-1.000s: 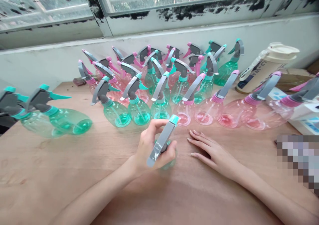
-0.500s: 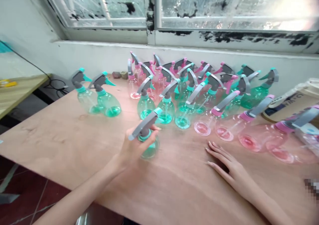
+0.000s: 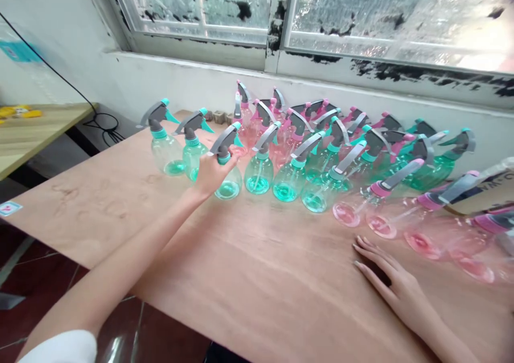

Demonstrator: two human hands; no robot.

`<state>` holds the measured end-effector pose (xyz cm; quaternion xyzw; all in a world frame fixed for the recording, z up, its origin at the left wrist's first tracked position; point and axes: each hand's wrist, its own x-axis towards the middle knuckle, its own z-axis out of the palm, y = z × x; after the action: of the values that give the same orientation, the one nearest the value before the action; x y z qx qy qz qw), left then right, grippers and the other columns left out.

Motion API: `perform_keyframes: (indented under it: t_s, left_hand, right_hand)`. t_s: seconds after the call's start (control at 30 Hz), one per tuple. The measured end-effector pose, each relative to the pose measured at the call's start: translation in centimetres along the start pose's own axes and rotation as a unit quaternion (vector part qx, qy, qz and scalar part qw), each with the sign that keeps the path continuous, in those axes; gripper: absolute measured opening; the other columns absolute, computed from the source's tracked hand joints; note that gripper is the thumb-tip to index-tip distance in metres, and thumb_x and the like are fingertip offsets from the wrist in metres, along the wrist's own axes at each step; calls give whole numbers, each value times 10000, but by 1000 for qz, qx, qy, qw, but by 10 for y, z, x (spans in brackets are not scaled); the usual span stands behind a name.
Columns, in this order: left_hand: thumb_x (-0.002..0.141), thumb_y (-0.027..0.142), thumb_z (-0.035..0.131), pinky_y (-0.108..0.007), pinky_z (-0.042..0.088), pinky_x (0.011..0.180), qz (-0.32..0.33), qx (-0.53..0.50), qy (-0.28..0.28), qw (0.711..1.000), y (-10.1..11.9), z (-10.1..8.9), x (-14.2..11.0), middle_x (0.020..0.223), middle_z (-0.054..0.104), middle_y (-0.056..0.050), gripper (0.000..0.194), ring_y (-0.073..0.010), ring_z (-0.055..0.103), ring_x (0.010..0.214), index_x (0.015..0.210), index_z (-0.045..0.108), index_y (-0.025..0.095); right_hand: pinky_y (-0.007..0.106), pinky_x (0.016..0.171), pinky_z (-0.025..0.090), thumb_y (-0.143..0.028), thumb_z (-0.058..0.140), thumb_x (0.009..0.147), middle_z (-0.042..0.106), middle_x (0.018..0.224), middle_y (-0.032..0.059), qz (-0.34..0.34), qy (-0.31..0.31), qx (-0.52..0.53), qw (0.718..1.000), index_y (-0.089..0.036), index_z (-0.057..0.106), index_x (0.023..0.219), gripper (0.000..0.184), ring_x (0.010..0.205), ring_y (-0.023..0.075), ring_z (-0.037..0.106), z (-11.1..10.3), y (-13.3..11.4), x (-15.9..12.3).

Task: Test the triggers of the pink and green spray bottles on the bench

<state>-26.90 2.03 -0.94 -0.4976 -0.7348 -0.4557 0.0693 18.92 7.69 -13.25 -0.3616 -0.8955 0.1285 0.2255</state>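
My left hand (image 3: 212, 174) is closed around the neck of a green spray bottle (image 3: 228, 188) with a grey and teal trigger head. That bottle stands upright at the left end of a row, between a green spray bottle (image 3: 259, 178) on its right and another green spray bottle (image 3: 193, 151) on its left, partly hidden by my hand. Further left is one more green spray bottle (image 3: 166, 151). My right hand (image 3: 395, 277) lies on the wooden table with fingers stretched out, holding nothing, in front of a pink spray bottle (image 3: 383, 221).
Several pink and green spray bottles crowd the back of the table (image 3: 241, 277), below the window (image 3: 201, 9). A cardboard box (image 3: 482, 191) stands at the right. A second table (image 3: 40, 133) with yellow things (image 3: 20, 111) and a black cable (image 3: 106, 127) are at the left.
My left hand has carried the green spray bottle back and to the left, into the row beside the others. My right hand keeps its place on the table. The view has turned left.
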Motion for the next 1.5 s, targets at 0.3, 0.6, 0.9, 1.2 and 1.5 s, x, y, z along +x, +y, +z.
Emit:
perform_keyframes:
  t_s: [0.3, 0.6, 0.9, 1.2, 1.5]
  left_hand:
    - [840, 333, 674, -288, 467, 782, 37, -25, -15, 999, -14, 14, 33, 765, 686, 3, 148, -174, 636, 753, 808, 620, 199]
    - [795, 337, 763, -357, 512, 933, 37, -34, -1, 999, -14, 15, 35, 1048, 739, -62, 235, -239, 691, 1017, 963, 681, 195]
    - [851, 314, 685, -438, 481, 1099, 10, -47, 44, 998, -8, -24, -29, 1370, 596, -129, 599, -258, 566, 1304, 1393, 456, 201]
    - [911, 286, 617, -426, 427, 1127, 9, 26, -61, 998, 37, 17, -33, 1369, 581, -144, 438, -267, 542, 1312, 1320, 551, 145]
    - [896, 376, 635, -475, 450, 1046, -17, 92, -94, 991, 50, 49, 2, 1277, 629, -213, 451, -343, 578, 1242, 1245, 570, 98]
  right_hand:
    - [592, 1081, 455, -424, 525, 953, 571, 1440, 83, -6, 10, -11, 1000, -256, 594, 1317, 407, 1323, 339, 526, 0, -2, 0]
    - [572, 1087, 457, -422, 525, 953, 575, 1436, 84, -6, 9, -8, 1000, -246, 605, 1309, 405, 1328, 335, 521, 0, -4, 1]
    - [572, 1077, 463, -429, 518, 956, 569, 1442, 88, -18, 10, -10, 1000, -244, 579, 1335, 425, 1326, 329, 525, 4, 3, 0]
    - [589, 1088, 446, -446, 495, 969, 558, 1453, 90, -14, 12, 0, 1000, -245, 564, 1344, 431, 1332, 326, 521, 10, 3, 3]
    - [552, 1110, 437, -408, 472, 984, 576, 1431, 114, -34, 11, 6, 999, -206, 603, 1307, 403, 1330, 310, 524, 6, -5, 11]
